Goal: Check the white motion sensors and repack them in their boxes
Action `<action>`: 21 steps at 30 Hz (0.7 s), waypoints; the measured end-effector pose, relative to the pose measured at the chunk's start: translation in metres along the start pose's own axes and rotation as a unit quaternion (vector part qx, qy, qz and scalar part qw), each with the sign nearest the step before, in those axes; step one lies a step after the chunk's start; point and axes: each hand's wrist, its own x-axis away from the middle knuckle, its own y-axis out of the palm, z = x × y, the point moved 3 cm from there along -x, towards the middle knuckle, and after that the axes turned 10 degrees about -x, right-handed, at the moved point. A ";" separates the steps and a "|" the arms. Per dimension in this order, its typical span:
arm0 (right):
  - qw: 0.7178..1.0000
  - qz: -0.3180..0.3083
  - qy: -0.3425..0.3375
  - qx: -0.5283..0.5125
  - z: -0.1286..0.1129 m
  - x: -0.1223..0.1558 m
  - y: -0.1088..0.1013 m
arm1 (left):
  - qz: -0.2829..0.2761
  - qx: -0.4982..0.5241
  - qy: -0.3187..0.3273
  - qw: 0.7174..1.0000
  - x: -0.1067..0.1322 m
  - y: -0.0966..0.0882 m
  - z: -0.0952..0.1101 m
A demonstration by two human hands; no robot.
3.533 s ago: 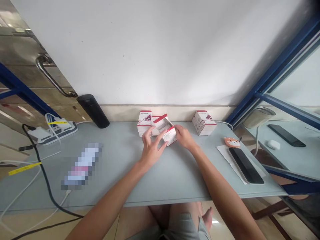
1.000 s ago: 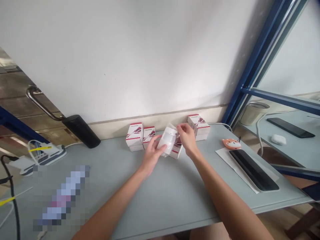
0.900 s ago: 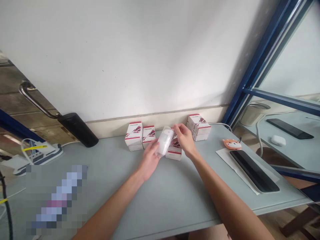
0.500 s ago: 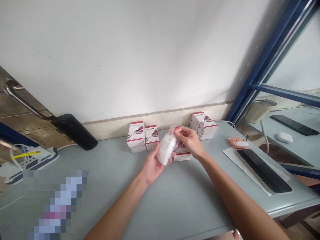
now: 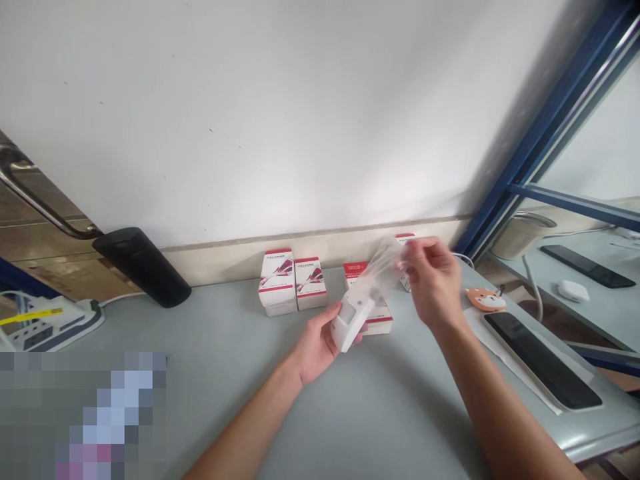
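My left hand grips a small white plastic device above the grey table. My right hand pinches the end of a clear plastic bag that stretches up and to the right from the device. The bag still reaches the device's top end. Right behind the device sits a white and red box. Two more closed white and red boxes stand side by side against the wall. Another such box is mostly hidden behind my right hand.
A black cylinder leans at the wall on the left, with a power strip beyond it. On the right lie an orange animal-shaped item and a black phone on white paper. A blue frame borders the table's right side.
The white device came out of the opened box. My right hand has pulled the clear bag up and to the right, off most of the device. My left hand stayed on the device.
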 end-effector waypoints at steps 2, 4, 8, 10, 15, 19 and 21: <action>0.998 0.051 -0.019 -0.040 0.003 -0.007 -0.007 | 0.010 0.001 0.006 1.000 -0.001 -0.001 -0.001; 0.995 0.074 0.010 -0.063 0.016 -0.011 -0.009 | 0.027 0.022 0.016 0.999 -0.002 -0.004 -0.002; 0.989 -0.045 0.133 0.039 0.052 -0.002 0.004 | 0.016 0.079 0.027 0.996 -0.003 -0.009 0.000; 0.965 -0.134 0.178 0.141 0.065 0.007 0.011 | 0.002 0.085 0.030 0.996 -0.003 -0.010 0.001; 0.952 0.037 0.087 0.291 0.064 0.033 0.003 | 0.004 0.098 0.023 0.995 -0.004 -0.012 0.001; 0.951 0.125 0.054 0.279 0.057 0.047 0.006 | 0.012 0.120 0.022 0.992 -0.002 -0.012 0.002; 0.954 0.098 0.012 0.284 0.053 0.034 0.011 | 0.011 0.129 0.019 0.991 -0.001 -0.011 0.002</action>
